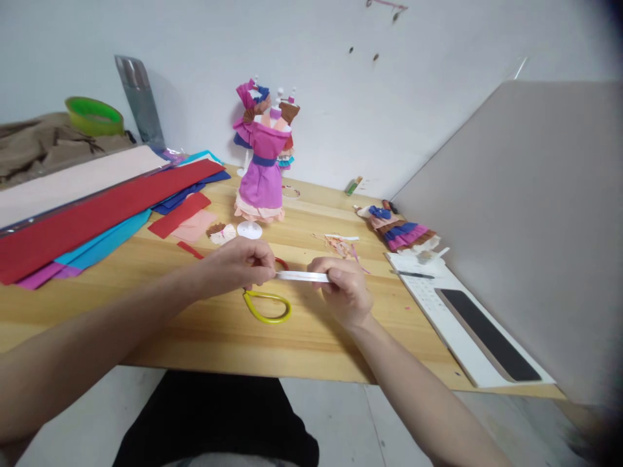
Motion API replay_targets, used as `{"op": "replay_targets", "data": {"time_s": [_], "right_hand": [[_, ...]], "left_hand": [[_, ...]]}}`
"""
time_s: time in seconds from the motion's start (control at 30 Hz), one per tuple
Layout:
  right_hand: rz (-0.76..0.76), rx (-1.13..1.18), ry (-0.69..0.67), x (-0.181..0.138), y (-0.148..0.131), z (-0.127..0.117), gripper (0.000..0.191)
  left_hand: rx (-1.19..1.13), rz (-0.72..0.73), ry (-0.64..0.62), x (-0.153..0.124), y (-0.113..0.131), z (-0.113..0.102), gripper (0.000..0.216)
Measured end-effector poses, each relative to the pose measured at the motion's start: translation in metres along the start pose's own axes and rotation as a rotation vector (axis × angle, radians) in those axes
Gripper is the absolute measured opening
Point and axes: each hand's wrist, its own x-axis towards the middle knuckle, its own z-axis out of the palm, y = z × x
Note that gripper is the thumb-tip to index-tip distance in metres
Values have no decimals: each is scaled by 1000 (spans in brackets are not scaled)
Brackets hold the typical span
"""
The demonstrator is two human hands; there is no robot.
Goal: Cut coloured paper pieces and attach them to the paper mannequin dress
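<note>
L hand [248,264] closed in a pinch on one end of the white strip [302,277]; R hand [346,290] has the other end btwn thumb & curled fingers. Strip runs roughly level btwn the two, above the wooden table [341,357]. Yellow loop handle [268,319] lies just below, nearer the person. Dressed mannequin [265,172] stands upright behind L hand; phone [487,334] on white pad [428,305], far R.
</note>
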Motion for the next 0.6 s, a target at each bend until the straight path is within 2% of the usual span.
{"op": "replay_targets", "data": {"time_s": [0.13,0.27,0.4,0.6], "right_hand": [[-5,25,22,-1,4,3,27],[-97,-89,-8,-3,6,0,28],[-140,-179,55,-3,6,-5,25],[-41,-60,133,2,4,1,29]], "left_hand": [[41,-134,55,1,-1,4,13],[71,-190,80,2,-3,5,16],[-14,-155,90,2,-7,7,15],[-205,-89,101,2,-2,12,13]]}}
